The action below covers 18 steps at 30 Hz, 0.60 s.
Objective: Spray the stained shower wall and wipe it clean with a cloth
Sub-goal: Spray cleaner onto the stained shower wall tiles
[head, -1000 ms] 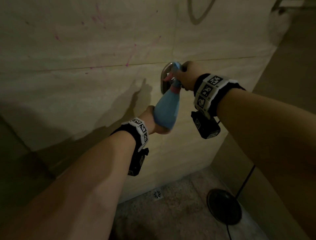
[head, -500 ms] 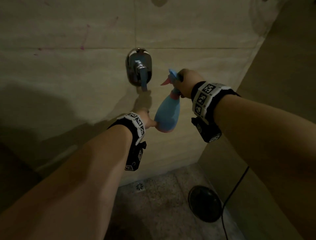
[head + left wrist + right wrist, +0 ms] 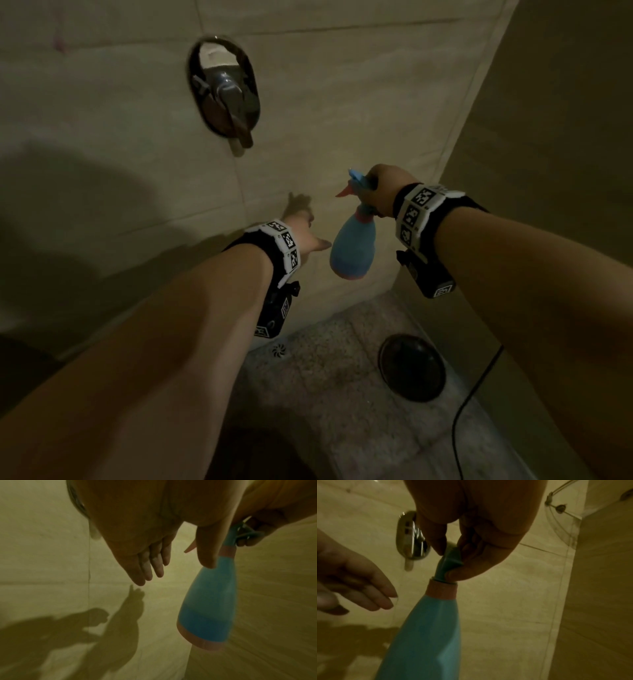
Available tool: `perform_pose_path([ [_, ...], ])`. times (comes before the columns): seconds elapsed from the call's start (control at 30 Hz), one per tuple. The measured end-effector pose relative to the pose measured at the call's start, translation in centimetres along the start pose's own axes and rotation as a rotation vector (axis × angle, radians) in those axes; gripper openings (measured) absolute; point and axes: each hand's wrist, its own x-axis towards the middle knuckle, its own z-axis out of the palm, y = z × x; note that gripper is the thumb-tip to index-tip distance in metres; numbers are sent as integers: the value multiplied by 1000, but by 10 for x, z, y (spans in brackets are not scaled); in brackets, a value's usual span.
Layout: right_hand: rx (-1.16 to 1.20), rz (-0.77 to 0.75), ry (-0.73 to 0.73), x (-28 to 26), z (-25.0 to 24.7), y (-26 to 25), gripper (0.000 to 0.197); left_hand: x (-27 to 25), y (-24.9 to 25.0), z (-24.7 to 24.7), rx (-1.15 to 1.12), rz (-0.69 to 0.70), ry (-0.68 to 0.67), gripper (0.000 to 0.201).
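Observation:
A blue spray bottle (image 3: 354, 245) with a pink neck band and pink base hangs by its trigger head from my right hand (image 3: 380, 192), whose fingers grip the head (image 3: 452, 557). The bottle (image 3: 209, 601) (image 3: 426, 635) tilts down in front of the beige tiled shower wall (image 3: 342, 102). My left hand (image 3: 308, 233) is just left of the bottle, apart from it, fingers (image 3: 150, 566) straight and empty; it also shows at the left edge of the right wrist view (image 3: 359, 585). A faint pink stain (image 3: 60, 42) marks the wall at upper left. No cloth is in view.
A chrome mixer valve (image 3: 224, 92) with a lever juts from the wall above my hands. A side wall (image 3: 548, 171) closes the right. On the speckled floor lie a small drain (image 3: 280, 350), a dark round object (image 3: 412, 368) and a black cable (image 3: 472, 394).
My left hand has let go of the bottle's base and opened. Both hands and the bottle have dropped below the valve, and the view has tilted down.

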Motion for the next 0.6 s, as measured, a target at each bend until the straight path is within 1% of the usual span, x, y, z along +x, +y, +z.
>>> perform_pose_path([
  [0.1, -18, 79, -28, 8, 21, 14, 34, 12, -9, 14, 18, 21, -28, 78],
  [0.17, -24, 109, -59, 12, 36, 25, 27, 21, -15, 25, 13, 25, -41, 77],
  [0.23, -47, 109, -82, 18, 53, 37, 19, 31, -22, 37, 25, 14, -58, 76],
  [0.3, -67, 104, -107, 26, 77, 51, 18, 46, -32, 54, 40, -11, -53, 78],
  [0.4, -65, 110, -143, 42, 119, 78, 17, 72, -53, 90, 29, -68, -70, 82],
  [0.53, -19, 124, -170, 62, 181, 114, 15, 110, -81, 148, 53, -94, -81, 80],
  [0.57, -13, 134, -178, 67, 203, 124, 16, 121, -90, 169, 65, -93, -99, 81],
  [0.6, -16, 127, -168, 69, 211, 128, 16, 126, -93, 176, 77, -87, -107, 82],
])
